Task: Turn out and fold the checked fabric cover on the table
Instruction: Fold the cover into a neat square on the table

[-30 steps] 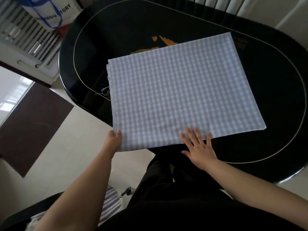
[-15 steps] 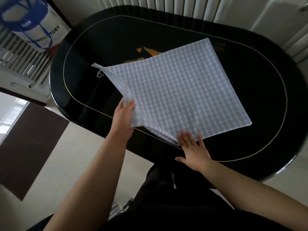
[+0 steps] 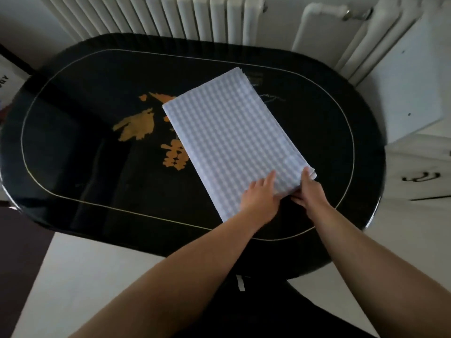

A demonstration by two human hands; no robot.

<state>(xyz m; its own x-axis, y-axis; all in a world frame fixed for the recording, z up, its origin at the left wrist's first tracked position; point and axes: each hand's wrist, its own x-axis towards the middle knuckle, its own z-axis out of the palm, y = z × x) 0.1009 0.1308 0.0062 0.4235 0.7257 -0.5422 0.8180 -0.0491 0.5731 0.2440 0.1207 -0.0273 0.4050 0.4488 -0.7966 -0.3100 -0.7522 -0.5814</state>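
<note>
My left grip [image 3: 259,200] lies flat with the fingers spread and relaxed, pressing down on the near end of the pale blue-and-white checked fabric cover [image 3: 234,137]. My right grip [image 3: 308,191] sits just beside it at the cover's near right corner, thumb on top of the cloth and fingers curled under the edge, pinching the stacked layers there. The two are close together, nearly touching at the base of the thumbs.

The cover is folded into a long, narrow rectangle of several layers, lying flat and set at a slant on the right half of the glossy black oval desk [image 3: 80,152]; its far end points toward the back right, and its near end is under my hands. The layered edges show at the near right corner and at the far corner. A thin gold line [image 3: 29,172] rings the desk top, and an orange-gold painted motif [image 3: 136,128] lies partly under the cover's left edge. A white ribbed radiator [image 3: 195,18] stands behind the desk.
</note>
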